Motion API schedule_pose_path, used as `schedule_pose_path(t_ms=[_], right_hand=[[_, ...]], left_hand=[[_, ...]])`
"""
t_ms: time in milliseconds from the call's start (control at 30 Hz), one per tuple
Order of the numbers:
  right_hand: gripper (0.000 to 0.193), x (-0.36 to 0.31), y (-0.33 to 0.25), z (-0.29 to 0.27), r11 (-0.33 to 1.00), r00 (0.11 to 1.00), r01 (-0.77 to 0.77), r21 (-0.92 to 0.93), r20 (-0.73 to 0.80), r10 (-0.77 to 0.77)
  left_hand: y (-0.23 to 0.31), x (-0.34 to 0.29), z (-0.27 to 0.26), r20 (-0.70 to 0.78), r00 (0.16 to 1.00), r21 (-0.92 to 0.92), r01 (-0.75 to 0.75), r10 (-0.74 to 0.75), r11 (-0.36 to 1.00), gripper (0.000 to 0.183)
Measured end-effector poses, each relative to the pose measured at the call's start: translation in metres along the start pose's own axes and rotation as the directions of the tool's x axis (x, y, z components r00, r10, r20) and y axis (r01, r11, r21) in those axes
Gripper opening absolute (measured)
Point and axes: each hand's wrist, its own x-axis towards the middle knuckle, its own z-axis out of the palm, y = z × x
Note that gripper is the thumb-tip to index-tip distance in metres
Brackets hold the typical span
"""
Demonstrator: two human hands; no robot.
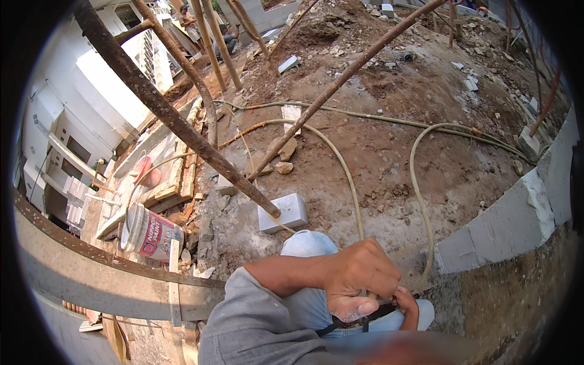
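Gripping a thin yellowish hose (420,201) near the waist, left hand (359,277) fisted over it, right hand (406,302) pinched around it just beneath, likely to keep its slack under control. Looping far across bare dirt ground (395,140) from there, well right of a grey concrete block (283,213) bracing a rusty slanted pole (176,121). Lying tipped at left, a white paint bucket (149,231). Hidden under the fist: right fingers, hose end. Blurred at the bottom edge: lower body.
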Motion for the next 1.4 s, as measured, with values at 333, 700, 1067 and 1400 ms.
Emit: schedule_pose_path(t_ms=[333, 700, 1067, 1400], right_hand=[[0.025, 0.003, 0.002, -0.001, 1.000, 0.999, -0.031, 0.004, 0.013, 0.031], [0.026, 0.002, 0.002, -0.001, 1.000, 1.000, -0.029, -0.006, 0.000, 0.029], [0.027, 0.002, 0.005, 0.000, 1.000, 0.999, -0.022, -0.016, -0.029, 0.021], [0.027, 0.013, 0.019, -0.008, 0.999, 0.999, -0.051, -0.014, 0.018, 0.051]], left_hand=[[-0.005, -0.001, 0.002, 0.003, 1.000, 0.005, 0.012, -0.012, 1.000, 0.061], [-0.001, -0.003, -0.002, 0.006, 1.000, 0.013, 0.013, -0.013, 1.000, 0.062], [-0.006, 0.002, -0.004, 0.022, 0.999, -0.033, -0.035, 0.036, 0.999, 0.063], [-0.008, 0.005, -0.004, 0.033, 0.998, -0.052, -0.051, 0.053, 0.997, 0.057]])
